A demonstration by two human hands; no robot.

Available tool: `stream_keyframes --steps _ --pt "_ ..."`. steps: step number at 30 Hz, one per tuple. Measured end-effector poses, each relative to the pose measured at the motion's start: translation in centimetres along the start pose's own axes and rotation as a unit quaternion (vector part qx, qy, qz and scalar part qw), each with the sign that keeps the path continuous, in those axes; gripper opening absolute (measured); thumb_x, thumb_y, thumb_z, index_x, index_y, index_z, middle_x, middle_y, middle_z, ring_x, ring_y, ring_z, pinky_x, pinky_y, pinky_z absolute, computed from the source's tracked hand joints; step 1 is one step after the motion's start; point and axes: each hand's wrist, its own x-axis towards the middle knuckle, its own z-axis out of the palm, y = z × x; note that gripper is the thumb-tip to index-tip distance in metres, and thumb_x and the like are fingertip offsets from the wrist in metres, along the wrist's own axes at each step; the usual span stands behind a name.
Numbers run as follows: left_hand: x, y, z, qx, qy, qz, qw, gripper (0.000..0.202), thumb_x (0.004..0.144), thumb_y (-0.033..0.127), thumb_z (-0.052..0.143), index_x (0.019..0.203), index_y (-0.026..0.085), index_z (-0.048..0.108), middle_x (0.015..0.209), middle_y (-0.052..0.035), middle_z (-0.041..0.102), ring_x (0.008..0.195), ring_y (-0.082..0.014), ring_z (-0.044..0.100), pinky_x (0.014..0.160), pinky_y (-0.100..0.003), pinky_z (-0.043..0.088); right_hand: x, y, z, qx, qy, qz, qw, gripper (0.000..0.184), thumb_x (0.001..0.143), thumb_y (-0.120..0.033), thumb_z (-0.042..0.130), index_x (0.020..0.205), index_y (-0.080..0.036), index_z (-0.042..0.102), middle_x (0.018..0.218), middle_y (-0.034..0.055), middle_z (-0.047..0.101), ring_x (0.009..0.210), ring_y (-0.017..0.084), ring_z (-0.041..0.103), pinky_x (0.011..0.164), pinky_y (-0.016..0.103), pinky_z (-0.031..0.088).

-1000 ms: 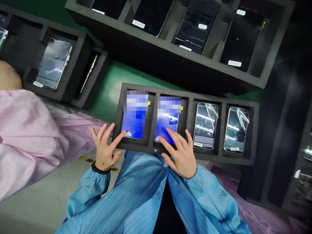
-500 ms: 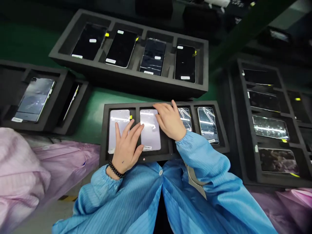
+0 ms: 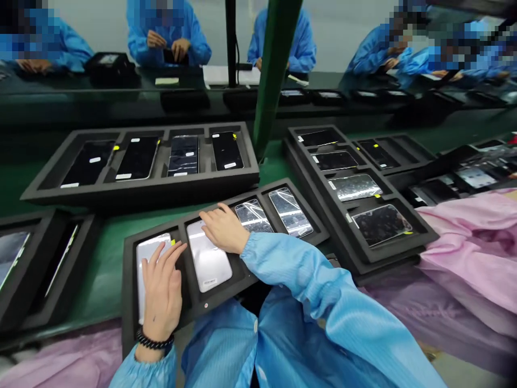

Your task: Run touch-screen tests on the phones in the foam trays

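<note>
A black foam tray [image 3: 220,291] lies in front of me and holds several smartphones in separate slots. My left hand [image 3: 161,285] rests flat, fingers spread, over a pale phone [image 3: 147,258] in the end slot, hiding most of it. My right hand [image 3: 224,229] lies across the upper end of a silver-white phone [image 3: 210,264] in the slot beside it. That hand is also close to a third phone [image 3: 253,215] under glossy film. A fourth filmed phone [image 3: 291,213] sits in the far slot, with no hand touching it.
A foam tray of dark phones [image 3: 157,186] lies beyond mine on a green belt [image 3: 100,258]. Another stacked tray [image 3: 388,253] stands right, beside pink cloth [image 3: 472,248]. A green post [image 3: 274,70] rises ahead. Co-workers in blue coats [image 3: 167,37] work across the line.
The view has swung upward and tilted, bringing the co-workers into sight. My right hand has shifted off the third phone onto the second phone's upper end. My left hand stays on its phone.
</note>
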Motion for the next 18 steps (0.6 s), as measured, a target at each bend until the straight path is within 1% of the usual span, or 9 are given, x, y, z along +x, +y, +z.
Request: stream_keyframes --steps 3,6,8,10,12,13,14,16,18 --pt "0.1 -0.6 0.0 -0.005 0.018 0.008 1.0 0.047 0.105 0.035 0.025 0.14 0.025 0.056 0.144 -0.0112 0.059 0.152 -0.0266 0.036 0.128 -0.056 0.018 0.4 0.4 0.3 0.027 0.007 0.0 1.0 0.033 0.107 -0.031 0.042 0.117 -0.008 0.063 0.11 0.0143 0.07 0.105 0.025 0.061 0.113 0.044 0.037" --pt "0.1 -0.8 -0.2 -0.021 0.034 0.002 0.999 0.049 0.105 0.041 0.026 0.139 0.026 0.058 0.144 -0.0091 0.059 0.152 -0.0253 0.036 0.129 -0.051 0.022 0.9 1.0 -0.4 0.076 0.003 0.003 0.997 0.03 0.105 -0.028 0.044 0.095 -0.013 0.068 0.107 0.0142 0.069 0.105 0.026 0.06 0.102 0.041 0.043" --pt "0.1 -0.3 -0.1 -0.067 0.025 -0.048 0.996 0.05 0.105 0.047 0.03 0.141 0.026 0.058 0.151 -0.0076 0.055 0.153 -0.0247 0.035 0.131 -0.048 0.02 1.1 1.4 -1.4 0.125 -0.008 0.01 0.992 0.032 0.106 -0.024 0.042 0.088 -0.016 0.068 0.101 0.0102 0.071 0.099 0.023 0.063 0.093 0.036 0.045" --pt "0.1 0.7 0.2 -0.175 0.008 -0.138 0.975 0.056 0.103 0.055 0.034 0.148 0.026 0.051 0.159 -0.0064 0.047 0.154 -0.0239 0.034 0.132 -0.044 0.018 0.8 1.7 -2.7 0.183 -0.022 0.015 0.983 0.033 0.106 -0.022 0.038 0.093 -0.019 0.068 0.097 0.004 0.072 0.09 0.018 0.065 0.082 0.029 0.046" --pt "0.4 2.0 0.7 -0.308 0.002 -0.237 0.921 0.065 0.099 0.063 0.039 0.154 0.028 0.042 0.164 -0.0054 0.04 0.154 -0.0237 0.035 0.132 -0.043 0.02 0.3 1.7 -4.2 0.236 -0.031 0.017 0.971 0.032 0.107 -0.024 0.038 0.099 -0.021 0.069 0.091 -0.001 0.072 0.083 0.014 0.066 0.074 0.023 0.044" --pt "0.7 2.7 0.9 -0.364 0.006 -0.279 0.889 0.07 0.097 0.067 0.041 0.155 0.028 0.041 0.164 -0.0058 0.04 0.153 -0.0243 0.036 0.132 -0.043 0.023 -0.1 1.6 -5.0 0.258 -0.032 0.017 0.966 0.031 0.107 -0.026 0.04 0.099 -0.021 0.069 0.088 -0.0024 0.072 0.081 0.012 0.066 0.072 0.022 0.044" --pt "1.0 3.5 1.1 -0.41 0.013 -0.317 0.855 0.073 0.094 0.07 0.044 0.153 0.027 0.044 0.162 -0.007 0.044 0.152 -0.0258 0.038 0.131 -0.044 0.025 -0.3 1.5 -5.7 0.274 -0.03 0.017 0.961 0.03 0.107 -0.028 0.043 0.098 -0.02 0.07 0.086 -0.0033 0.071 0.081 0.011 0.065 0.071 0.02 0.043" --pt "1.9 5.0 1.0 -0.476 0.013 -0.396 0.785 0.077 0.087 0.075 0.049 0.144 0.022 0.055 0.15 -0.012 0.056 0.147 -0.032 0.046 0.128 -0.051 0.032 -0.6 1.1 -7.2 0.298 -0.021 0.02 0.954 0.026 0.105 -0.03 0.048 0.096 -0.02 0.071 0.084 -0.0046 0.07 0.081 0.01 0.065 0.072 0.019 0.043" --pt "2.9 6.5 0.6 -0.532 -0.012 -0.468 0.705 0.079 0.081 0.076 0.052 0.135 0.018 0.063 0.136 -0.0161 0.067 0.137 -0.0389 0.055 0.12 -0.059 0.04 -0.4 0.9 -8.6 0.337 -0.003 0.03 0.941 0.024 0.104 -0.033 0.053 0.096 -0.02 0.071 0.081 -0.0064 0.068 0.079 0.009 0.063 0.071 0.018 0.042"
